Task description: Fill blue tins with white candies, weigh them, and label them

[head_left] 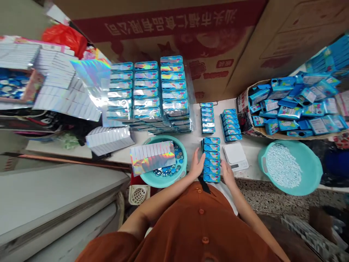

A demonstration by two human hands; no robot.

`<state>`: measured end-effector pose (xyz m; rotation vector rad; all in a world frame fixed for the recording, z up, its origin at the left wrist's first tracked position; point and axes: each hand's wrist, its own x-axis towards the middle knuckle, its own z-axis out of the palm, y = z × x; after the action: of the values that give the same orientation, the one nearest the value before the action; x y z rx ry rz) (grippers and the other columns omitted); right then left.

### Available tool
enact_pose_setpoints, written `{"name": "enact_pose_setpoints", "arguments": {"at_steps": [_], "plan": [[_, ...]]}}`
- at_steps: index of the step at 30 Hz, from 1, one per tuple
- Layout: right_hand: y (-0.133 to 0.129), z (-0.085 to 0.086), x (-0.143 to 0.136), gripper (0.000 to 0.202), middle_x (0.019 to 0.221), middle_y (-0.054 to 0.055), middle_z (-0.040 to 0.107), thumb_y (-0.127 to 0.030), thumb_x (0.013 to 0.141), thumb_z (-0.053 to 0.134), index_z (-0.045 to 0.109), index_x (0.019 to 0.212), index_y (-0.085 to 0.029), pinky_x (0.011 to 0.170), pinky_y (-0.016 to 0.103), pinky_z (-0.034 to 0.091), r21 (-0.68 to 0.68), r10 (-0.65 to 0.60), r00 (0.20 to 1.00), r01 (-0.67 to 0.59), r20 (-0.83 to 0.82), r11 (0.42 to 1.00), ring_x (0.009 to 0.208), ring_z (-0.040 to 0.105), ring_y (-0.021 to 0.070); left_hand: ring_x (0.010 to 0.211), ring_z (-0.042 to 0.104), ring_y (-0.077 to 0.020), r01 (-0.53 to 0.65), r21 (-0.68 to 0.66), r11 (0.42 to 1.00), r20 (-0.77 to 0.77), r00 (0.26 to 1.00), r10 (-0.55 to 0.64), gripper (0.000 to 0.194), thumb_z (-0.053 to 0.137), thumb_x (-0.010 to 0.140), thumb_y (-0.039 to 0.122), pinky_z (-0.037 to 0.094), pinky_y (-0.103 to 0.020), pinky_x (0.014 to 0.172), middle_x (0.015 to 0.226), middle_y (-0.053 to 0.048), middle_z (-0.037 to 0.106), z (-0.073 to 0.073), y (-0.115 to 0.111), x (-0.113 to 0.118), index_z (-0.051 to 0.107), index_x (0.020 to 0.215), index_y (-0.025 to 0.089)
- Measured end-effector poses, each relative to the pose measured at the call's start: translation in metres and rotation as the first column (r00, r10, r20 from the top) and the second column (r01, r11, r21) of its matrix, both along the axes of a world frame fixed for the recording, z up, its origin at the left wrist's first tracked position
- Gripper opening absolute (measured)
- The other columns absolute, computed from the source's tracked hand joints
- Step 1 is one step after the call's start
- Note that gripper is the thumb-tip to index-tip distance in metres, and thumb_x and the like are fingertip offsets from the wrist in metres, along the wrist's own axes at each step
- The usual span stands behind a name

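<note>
A front row of small blue boxes (211,163) lies on the table edge right before my body, several boxes deep. My left hand (196,165) presses against the row's left side, thumb at the boxes. From the right, my right hand (228,173) grips the opposite side; some of its fingers are hidden. Behind this row stand a narrower row of blue boxes (207,118) and, to the right, another row of blue boxes (231,124). A white digital scale (236,154) sits just right of my right hand.
Left stands a teal basin (183,171) of round metal-and-blue pieces, a shiny holographic sheet (152,162) across it. Tall stacks of packed boxes (174,92) rise behind. Right are a carton of blue boxes (293,105) and a teal basin (311,174) holding white pellets (283,165). Large cartons (174,43) block the back.
</note>
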<state>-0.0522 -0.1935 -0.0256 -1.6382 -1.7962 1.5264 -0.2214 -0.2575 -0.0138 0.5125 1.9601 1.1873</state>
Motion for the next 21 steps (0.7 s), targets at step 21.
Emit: {"name": "enact_pose_setpoints", "arguments": {"at_steps": [21], "plan": [[-0.077, 0.096, -0.107, 0.034, 0.113, 0.01, 0.06, -0.037, 0.086, 0.053, 0.059, 0.115, -0.022, 0.1, 0.044, 0.038, 0.601, 0.144, 0.989, -0.142, 0.045, 0.787, 0.11, 0.052, 0.0248, 0.089, 0.058, -0.0188, 0.114, -0.086, 0.99, -0.365, 0.921, -0.138, 0.025, 0.049, 0.084, 0.039, 0.047, -0.03, 0.082, 0.091, -0.005, 0.062, 0.065, -0.198, -0.238, 0.059, 0.094, 0.018]]}}
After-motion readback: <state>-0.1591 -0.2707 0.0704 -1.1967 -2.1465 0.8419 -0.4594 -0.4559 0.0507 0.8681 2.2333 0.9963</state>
